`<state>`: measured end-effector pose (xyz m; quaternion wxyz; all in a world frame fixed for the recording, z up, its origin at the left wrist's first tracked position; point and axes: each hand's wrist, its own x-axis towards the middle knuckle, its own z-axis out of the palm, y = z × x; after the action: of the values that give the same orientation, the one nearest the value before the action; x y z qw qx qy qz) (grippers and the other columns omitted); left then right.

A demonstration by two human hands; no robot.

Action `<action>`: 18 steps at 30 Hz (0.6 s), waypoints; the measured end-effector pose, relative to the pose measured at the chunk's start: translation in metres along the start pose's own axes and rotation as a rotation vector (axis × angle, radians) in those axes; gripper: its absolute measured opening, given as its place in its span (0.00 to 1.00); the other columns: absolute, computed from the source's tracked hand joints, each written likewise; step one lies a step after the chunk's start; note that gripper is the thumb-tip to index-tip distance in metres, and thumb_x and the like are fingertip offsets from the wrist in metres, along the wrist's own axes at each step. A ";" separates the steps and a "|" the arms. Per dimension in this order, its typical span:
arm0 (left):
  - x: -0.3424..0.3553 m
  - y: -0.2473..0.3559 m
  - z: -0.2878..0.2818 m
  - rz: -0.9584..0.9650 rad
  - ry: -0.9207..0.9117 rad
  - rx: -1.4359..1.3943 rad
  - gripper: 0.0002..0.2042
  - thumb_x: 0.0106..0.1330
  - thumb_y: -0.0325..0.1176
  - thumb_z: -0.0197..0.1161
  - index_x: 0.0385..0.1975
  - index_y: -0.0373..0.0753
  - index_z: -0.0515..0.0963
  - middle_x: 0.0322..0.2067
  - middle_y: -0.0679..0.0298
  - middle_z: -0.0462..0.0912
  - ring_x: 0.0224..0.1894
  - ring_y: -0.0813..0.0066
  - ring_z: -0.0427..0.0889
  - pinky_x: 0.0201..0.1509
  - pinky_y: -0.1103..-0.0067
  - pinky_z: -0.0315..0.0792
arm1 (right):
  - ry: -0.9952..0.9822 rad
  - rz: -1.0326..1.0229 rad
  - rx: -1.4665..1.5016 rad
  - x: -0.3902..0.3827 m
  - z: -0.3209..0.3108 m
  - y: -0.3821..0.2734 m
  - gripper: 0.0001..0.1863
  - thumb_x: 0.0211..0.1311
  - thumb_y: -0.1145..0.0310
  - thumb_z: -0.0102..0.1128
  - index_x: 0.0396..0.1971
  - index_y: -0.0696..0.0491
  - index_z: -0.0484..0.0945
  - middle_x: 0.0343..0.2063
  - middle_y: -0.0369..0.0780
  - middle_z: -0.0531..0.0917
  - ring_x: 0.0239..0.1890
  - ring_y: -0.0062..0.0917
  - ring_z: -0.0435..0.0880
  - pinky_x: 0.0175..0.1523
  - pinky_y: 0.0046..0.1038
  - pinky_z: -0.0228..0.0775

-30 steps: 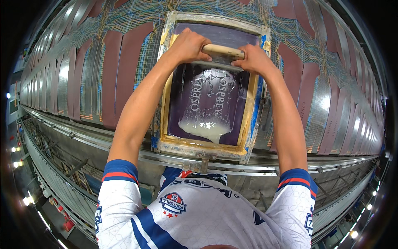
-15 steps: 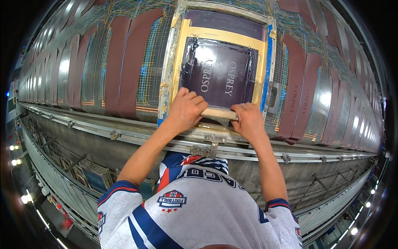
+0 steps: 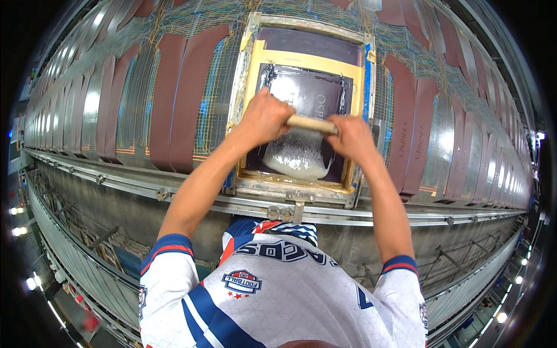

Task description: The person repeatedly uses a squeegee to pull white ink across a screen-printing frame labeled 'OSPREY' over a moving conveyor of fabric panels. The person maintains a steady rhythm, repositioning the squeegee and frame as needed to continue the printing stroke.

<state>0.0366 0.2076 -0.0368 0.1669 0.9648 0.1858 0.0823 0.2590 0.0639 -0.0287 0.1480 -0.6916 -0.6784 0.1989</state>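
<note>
A squeegee with a pale wooden handle (image 3: 312, 124) is gripped at both ends. My left hand (image 3: 267, 118) is wrapped round its left end and my right hand (image 3: 351, 138) round its right end. It stands over the dark mesh of a printing screen, whose metal frame (image 3: 313, 24) is lined with yellow tape (image 3: 307, 59). Between the squeegee and the near rail spreads a glossy, whitish, translucent ink (image 3: 297, 160). Beyond the handle, pale lettering shows on the wet mesh, partly covered by my hands. The squeegee's blade is mostly hidden.
Maroon cut pieces (image 3: 196, 95) lie in rows on the long table, with more maroon pieces (image 3: 401, 133) at the right, some bearing printed lettering. A metal rail (image 3: 139, 188) with bolts runs along the near edge. A clamp bracket (image 3: 299, 210) joins the frame to it.
Both hands have moved the squeegee away from me, from the screen's near end to about its middle. Whitish ink now shows on the near part of the mesh.
</note>
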 end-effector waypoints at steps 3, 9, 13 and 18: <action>0.069 -0.037 -0.016 -0.012 -0.044 0.023 0.13 0.48 0.41 0.80 0.25 0.43 0.83 0.21 0.64 0.83 0.31 0.59 0.83 0.44 0.67 0.68 | -0.078 0.093 -0.026 0.065 -0.031 0.036 0.15 0.50 0.63 0.74 0.38 0.54 0.86 0.27 0.49 0.87 0.35 0.45 0.88 0.44 0.44 0.79; 0.164 -0.090 -0.012 -0.052 -0.132 0.019 0.17 0.47 0.46 0.80 0.29 0.42 0.85 0.22 0.59 0.85 0.32 0.54 0.84 0.47 0.66 0.70 | -0.166 0.151 0.028 0.152 -0.054 0.101 0.22 0.51 0.59 0.76 0.40 0.59 0.85 0.23 0.50 0.86 0.33 0.45 0.88 0.41 0.42 0.77; 0.186 -0.113 0.000 -0.043 -0.108 -0.057 0.18 0.47 0.47 0.80 0.32 0.43 0.86 0.22 0.57 0.84 0.31 0.52 0.83 0.44 0.65 0.73 | -0.159 0.185 0.101 0.173 -0.048 0.124 0.21 0.51 0.58 0.77 0.36 0.61 0.85 0.16 0.49 0.83 0.27 0.45 0.87 0.38 0.41 0.76; 0.175 -0.114 0.008 -0.017 -0.040 -0.037 0.18 0.45 0.46 0.81 0.31 0.44 0.86 0.22 0.58 0.84 0.31 0.53 0.84 0.42 0.64 0.74 | -0.158 0.200 0.085 0.168 -0.043 0.114 0.19 0.51 0.59 0.76 0.37 0.58 0.86 0.19 0.50 0.84 0.29 0.45 0.87 0.40 0.42 0.78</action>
<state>0.1615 0.3724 -0.0674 0.1889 0.9614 0.1889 0.0652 0.3798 0.2299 -0.0576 0.1027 -0.7311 -0.6065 0.2953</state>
